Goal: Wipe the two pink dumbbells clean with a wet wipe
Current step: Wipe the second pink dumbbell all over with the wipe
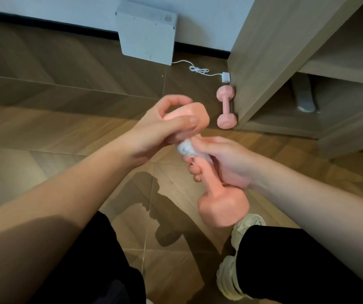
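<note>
This looks like a room in a home: a wood-patterned floor (44, 128), a pale wall (66, 5) with a dark skirting board (44, 21), a wooden shelf unit (264, 51), a white charger (225, 77) with its cable lying loose, and a pink dumbbell (226, 107) on the floor.

You have no text, number or brand here that can be read. The white box (147, 31) against the wall carries a faint grey mark near its upper right corner, but it is too blurred to make out.
</note>
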